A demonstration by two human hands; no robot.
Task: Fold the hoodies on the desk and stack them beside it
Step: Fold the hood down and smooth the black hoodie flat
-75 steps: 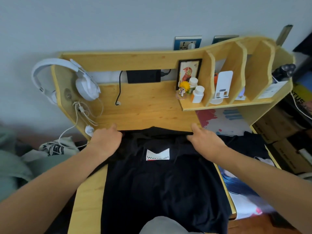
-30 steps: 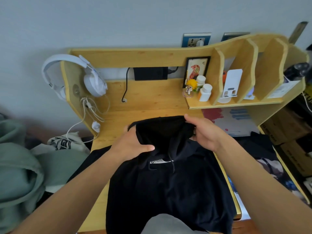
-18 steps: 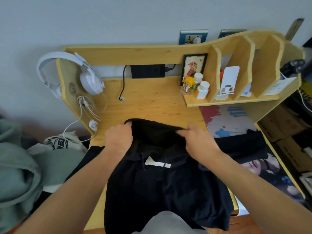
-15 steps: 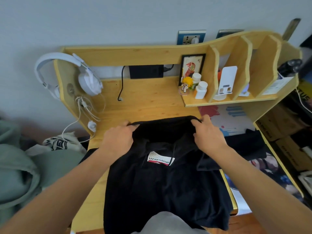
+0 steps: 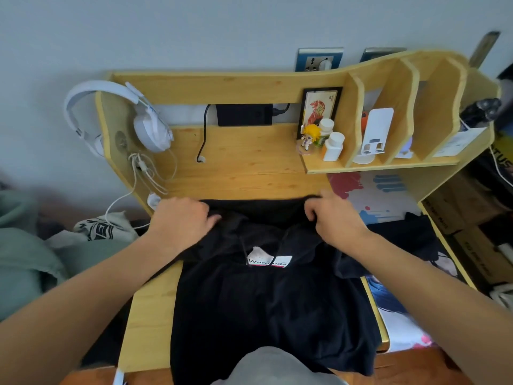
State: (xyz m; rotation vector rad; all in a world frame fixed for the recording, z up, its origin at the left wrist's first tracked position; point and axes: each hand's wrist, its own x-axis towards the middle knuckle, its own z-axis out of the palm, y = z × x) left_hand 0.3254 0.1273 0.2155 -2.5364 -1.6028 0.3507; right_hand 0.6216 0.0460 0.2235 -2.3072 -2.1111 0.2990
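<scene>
Black hoodie (image 5: 266, 309) flat at desk (image 5: 150, 315) centre, hood at 12 o'clock. Left hand (image 5: 181, 219), right hand (image 5: 337, 220) each pinch hood edge. Judgement: pull hood taut, fold toward 6 evenly, smooth creases before sleeves.

Bedroom: wooden desk (image 5: 244, 168), headphones (image 5: 144, 120), figurine (image 5: 309, 136)

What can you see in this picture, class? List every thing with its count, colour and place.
hoodie: one, black, spread on the desk, hood end gripped
desk: one, light wood, against the wall
headphones: one pair, white, hung on desk's left side
framed picture: one, black frame, on shelf
figurine: one, yellow-haired, before the picture
bottles: two, white, on shelf
left hand: one, grips hood
right hand: one, grips hood
</scene>
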